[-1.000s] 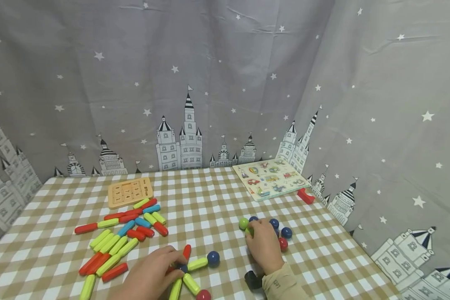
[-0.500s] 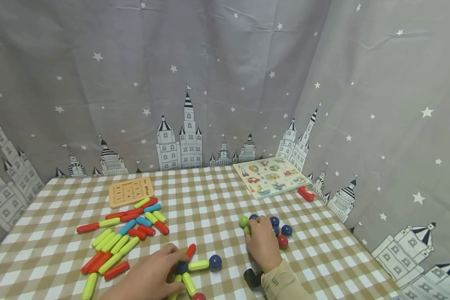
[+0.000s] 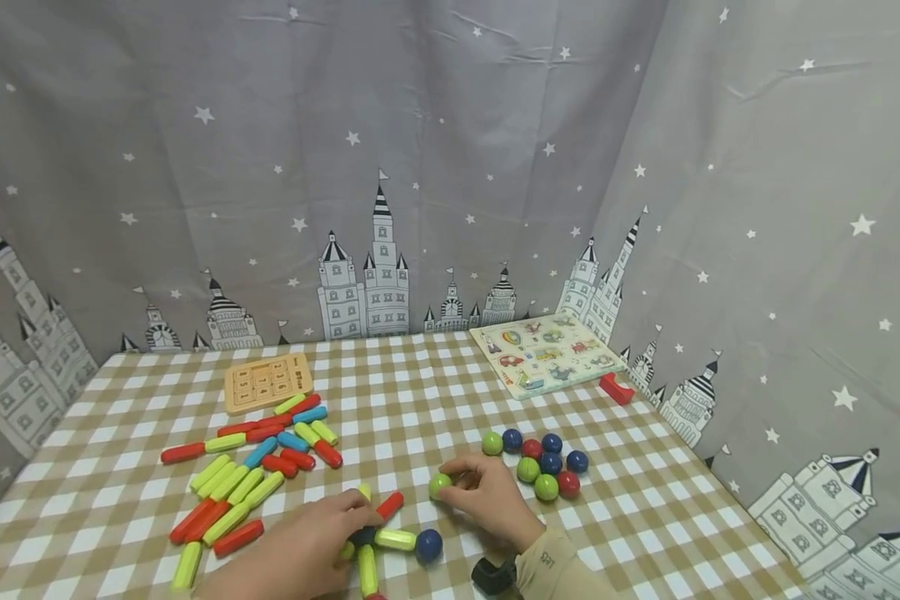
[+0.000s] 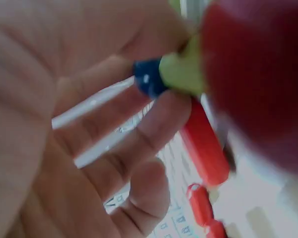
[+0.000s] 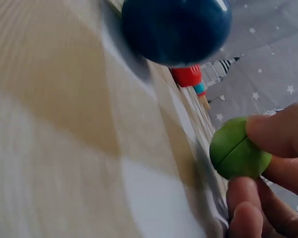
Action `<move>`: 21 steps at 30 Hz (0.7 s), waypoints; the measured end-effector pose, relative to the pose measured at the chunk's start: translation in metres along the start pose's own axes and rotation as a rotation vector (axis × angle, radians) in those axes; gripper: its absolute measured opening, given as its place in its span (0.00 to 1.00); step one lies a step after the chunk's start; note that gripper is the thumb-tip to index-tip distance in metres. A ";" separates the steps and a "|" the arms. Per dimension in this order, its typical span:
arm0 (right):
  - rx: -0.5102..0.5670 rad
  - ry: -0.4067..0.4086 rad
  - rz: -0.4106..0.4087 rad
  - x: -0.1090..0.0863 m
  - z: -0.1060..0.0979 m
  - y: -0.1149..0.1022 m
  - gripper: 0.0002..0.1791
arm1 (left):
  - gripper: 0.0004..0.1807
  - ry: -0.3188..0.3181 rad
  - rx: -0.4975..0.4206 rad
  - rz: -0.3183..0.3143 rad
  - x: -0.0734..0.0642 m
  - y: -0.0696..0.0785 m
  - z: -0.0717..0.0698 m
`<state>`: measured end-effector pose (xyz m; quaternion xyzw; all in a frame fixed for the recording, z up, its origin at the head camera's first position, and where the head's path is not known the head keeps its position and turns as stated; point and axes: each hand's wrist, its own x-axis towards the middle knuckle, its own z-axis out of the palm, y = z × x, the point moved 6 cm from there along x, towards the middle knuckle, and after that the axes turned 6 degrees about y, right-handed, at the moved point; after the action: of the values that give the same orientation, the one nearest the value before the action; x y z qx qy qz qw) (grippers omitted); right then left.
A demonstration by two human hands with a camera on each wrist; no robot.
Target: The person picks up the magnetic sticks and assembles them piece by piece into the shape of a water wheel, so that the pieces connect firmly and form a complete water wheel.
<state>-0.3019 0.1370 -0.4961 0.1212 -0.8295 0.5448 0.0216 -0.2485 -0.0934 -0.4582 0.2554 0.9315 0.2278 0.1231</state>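
Low over checked cloth point(image 3: 412, 400), right grip point(image 3: 489, 497) pinching green ball point(image 3: 439, 486), left grip point(image 3: 307, 535) clasping blue hub point(image 4: 148, 78)

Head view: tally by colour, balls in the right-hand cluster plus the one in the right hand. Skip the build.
Green balls: 4 (1 in the right hand)
Blue balls: 4
Red balls: 2
Total: 10

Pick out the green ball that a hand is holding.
The green ball pinched in the right hand, leftmost in the head view; the other three lie untouched on the cloth.
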 end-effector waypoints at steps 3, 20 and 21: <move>-0.028 -0.006 -0.008 0.001 0.004 0.002 0.14 | 0.28 0.045 0.082 0.080 0.002 0.007 -0.009; -0.039 -0.037 -0.005 -0.001 0.007 -0.001 0.16 | 0.15 0.351 0.236 -0.080 0.038 0.027 0.004; -0.033 -0.046 -0.011 -0.001 0.008 -0.001 0.16 | 0.15 0.361 0.231 -0.082 0.038 0.026 0.006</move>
<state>-0.3000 0.1298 -0.4984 0.1379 -0.8380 0.5280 0.0075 -0.2672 -0.0508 -0.4548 0.1850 0.9679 0.1565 -0.0666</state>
